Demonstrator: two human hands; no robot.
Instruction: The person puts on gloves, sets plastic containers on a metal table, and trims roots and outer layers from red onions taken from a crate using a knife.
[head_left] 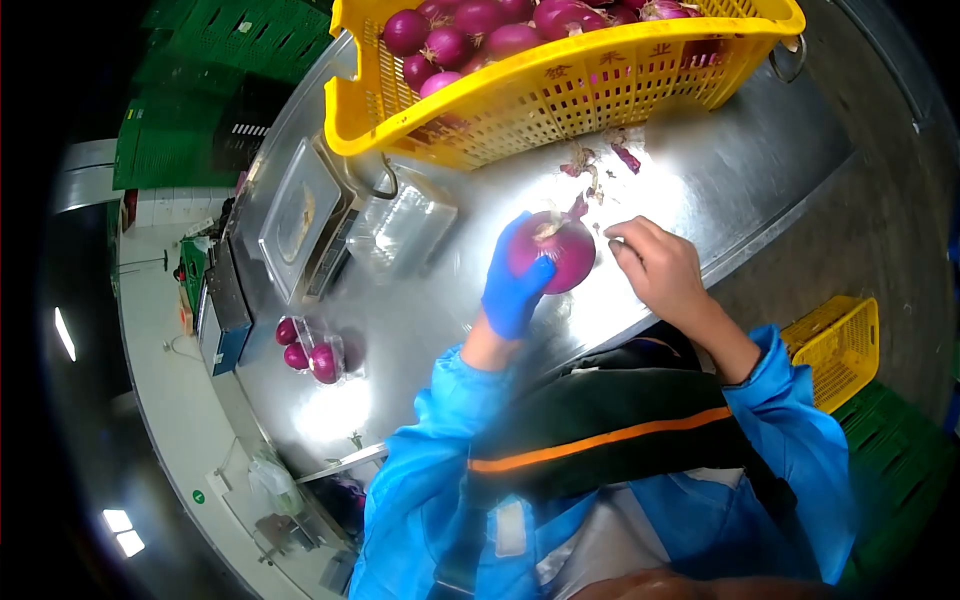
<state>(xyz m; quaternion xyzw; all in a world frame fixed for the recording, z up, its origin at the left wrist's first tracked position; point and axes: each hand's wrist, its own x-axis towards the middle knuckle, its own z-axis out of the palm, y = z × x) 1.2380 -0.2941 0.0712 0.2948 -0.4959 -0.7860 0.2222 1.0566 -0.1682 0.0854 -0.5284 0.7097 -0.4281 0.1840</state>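
Observation:
My left hand [513, 285], in a blue glove, grips a large red onion [568, 250] above the metal table. The dry root or stem end of the onion faces up, and a dark strip of skin [578, 207] sticks out at its upper edge. Just right of the onion is my bare right hand [660, 268], apart from it, with the fingers bent in towards the thumb. Whatever may be between those fingertips is too small to make out. Loose onion skins [590, 170] lie on the table beyond the onion.
A yellow crate [560, 95] full of red onions stands at the table's far side. To the left are a scale [325, 245], clear plastic trays [400, 225] and a wrapped pack of onions [322, 360]. Another yellow crate [845, 350] sits low at the right.

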